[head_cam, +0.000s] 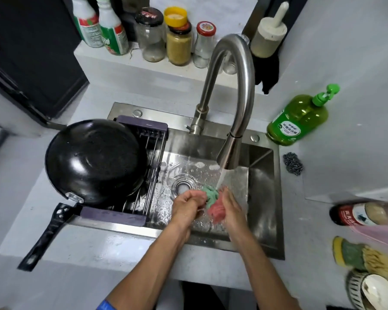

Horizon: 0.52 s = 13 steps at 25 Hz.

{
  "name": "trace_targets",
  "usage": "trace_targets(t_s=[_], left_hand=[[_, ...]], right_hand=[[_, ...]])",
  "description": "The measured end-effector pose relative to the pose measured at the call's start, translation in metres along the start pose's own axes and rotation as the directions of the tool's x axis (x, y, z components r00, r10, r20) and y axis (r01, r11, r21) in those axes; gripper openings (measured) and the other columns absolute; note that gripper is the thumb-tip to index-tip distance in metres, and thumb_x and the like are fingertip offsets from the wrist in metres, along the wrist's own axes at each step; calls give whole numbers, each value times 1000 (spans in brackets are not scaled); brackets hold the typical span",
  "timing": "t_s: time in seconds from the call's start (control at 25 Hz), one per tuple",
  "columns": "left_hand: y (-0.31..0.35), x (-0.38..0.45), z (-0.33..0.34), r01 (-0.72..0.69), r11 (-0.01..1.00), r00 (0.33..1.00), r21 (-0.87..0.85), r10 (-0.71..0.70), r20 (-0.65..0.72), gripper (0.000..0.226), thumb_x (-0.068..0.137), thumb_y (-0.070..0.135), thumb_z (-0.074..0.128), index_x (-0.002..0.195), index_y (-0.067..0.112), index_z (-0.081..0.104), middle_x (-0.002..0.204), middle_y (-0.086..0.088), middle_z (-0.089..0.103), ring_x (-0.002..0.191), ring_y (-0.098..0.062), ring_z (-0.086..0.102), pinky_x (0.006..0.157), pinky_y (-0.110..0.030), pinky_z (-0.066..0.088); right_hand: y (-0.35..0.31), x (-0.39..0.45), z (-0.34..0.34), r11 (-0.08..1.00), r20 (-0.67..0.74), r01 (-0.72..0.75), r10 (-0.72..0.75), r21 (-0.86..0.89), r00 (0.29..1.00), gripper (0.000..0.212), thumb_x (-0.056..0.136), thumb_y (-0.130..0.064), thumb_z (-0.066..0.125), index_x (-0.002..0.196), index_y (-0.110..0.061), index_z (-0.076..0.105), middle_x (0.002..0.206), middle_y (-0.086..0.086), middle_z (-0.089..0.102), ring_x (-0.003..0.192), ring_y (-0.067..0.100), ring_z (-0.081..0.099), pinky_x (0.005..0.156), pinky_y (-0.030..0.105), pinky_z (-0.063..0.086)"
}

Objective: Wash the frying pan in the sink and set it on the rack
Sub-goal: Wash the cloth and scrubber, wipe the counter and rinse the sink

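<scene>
— One frying pan (94,157) is lying upside down on the rack (143,130) over the left part of the sink (264,198), its handle (47,236) sticking out across the sink's front edge onto the worktop (99,253).

— And the hands?

— Both are working inside the basin, right of the rack and well apart from the pan. The left hand (188,203) is curling its fingers round the green end of a cloth (211,201); the right hand (230,205) is pressing against the pink end, though how its fingers are lying is blurred.

— Is water running?

— Yes, a stream is falling from the tap (233,92) straight onto the cloth, just beside the drain (184,185).

— What is standing around the sink?

— A green soap bottle (298,117) is sitting at the sink's back right corner, with a steel scourer (292,163) lying just beside the right rim. Farther right, a dark bottle (358,214) is lying on its side, near a yellow and green sponge (345,253) and a bowl (374,291).

— And behind?

— Several jars (164,36) and two spray bottles (101,23) are standing in a row on the ledge (94,57) behind the tap.
</scene>
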<state>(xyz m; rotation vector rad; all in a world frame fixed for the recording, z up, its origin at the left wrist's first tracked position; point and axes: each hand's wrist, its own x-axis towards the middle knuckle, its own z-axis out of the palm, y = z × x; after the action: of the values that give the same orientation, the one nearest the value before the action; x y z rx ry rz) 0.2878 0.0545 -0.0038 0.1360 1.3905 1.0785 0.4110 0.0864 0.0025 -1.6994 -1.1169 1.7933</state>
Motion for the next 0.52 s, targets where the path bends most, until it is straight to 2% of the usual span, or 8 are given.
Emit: trace_targets(t_s=[0.08, 0.12, 0.2, 0.24, 0.32, 0.36, 0.44, 0.52], left_hand=[[1, -8, -14, -11, 1000, 998, 28, 9, 69, 9, 87, 15, 70, 95, 11, 68, 92, -8, 73, 88, -25, 65, 79, -37, 55], [4, -14, -23, -16, 998, 993, 60, 8, 118, 18, 83, 22, 75, 97, 14, 66, 94, -8, 73, 87, -23, 67, 81, -37, 55], [6, -25, -38, -29, 990, 994, 140, 14, 107, 37, 76, 29, 82, 105, 16, 62, 99, -7, 71, 88, -22, 70, 83, -39, 58], [7, -29, -46, -51, 988, 997, 149, 43, 57, 37, 77, 25, 82, 106, 16, 61, 97, -9, 69, 87, -23, 70, 84, -43, 58], [7, -35, -64, -120, 984, 993, 129, 122, -6, 19, 81, 18, 77, 96, 13, 65, 86, -15, 67, 78, -24, 66, 81, -52, 56], [6, -38, -71, -194, 962, 980, 192, 198, -1, 10, 83, 18, 74, 86, 11, 67, 82, -18, 67, 74, -25, 65, 78, -53, 56], [7, -37, -85, -377, 796, 918, 473, 388, 78, 16, 83, 23, 70, 73, 11, 69, 75, -15, 63, 71, -27, 62, 71, -44, 55], [14, -39, -93, -457, 543, 867, 704, 447, 218, 19, 87, 24, 65, 73, 15, 72, 76, -10, 61, 75, -25, 59, 67, -34, 47]], right_hand=[[-3, -22, 13, 997, -12, 1, 0, 75, 1000, 45, 104, -31, 47, 149, -24, 44, 124, 18, 60, 100, 39, 67, 84, 40, 59], [-1, -31, 23, 998, -21, 28, -27, 54, 999, 44, 105, -25, 48, 148, -26, 44, 123, 14, 64, 97, 37, 68, 81, 37, 61], [5, -43, 48, 997, -27, 73, -72, 31, 997, 43, 105, -14, 48, 145, -30, 44, 123, 3, 67, 87, 15, 68, 60, 19, 55], [8, -46, 60, 993, -36, 82, -80, 79, 996, 49, 103, -4, 46, 144, -32, 43, 126, -5, 66, 84, 9, 67, 56, 17, 52], [7, -51, 80, 959, -47, 71, -60, 275, 997, 63, 95, 11, 45, 141, -33, 45, 115, -15, 69, 66, 7, 64, 50, 20, 47], [2, -55, 91, 927, -46, 65, -52, 370, 998, 54, 95, 8, 50, 134, -29, 54, 99, -13, 72, 58, 7, 59, 48, 21, 44], [-7, -58, 115, 885, -94, 54, -12, 462, 995, 10, 95, -10, 62, 94, -18, 68, 65, -6, 64, 46, 6, 52, 40, 19, 40], [-11, -55, 134, 903, -200, 39, 53, 428, 978, 21, 96, -8, 63, 76, -13, 59, 57, 0, 58, 49, 11, 55, 39, 19, 43]])
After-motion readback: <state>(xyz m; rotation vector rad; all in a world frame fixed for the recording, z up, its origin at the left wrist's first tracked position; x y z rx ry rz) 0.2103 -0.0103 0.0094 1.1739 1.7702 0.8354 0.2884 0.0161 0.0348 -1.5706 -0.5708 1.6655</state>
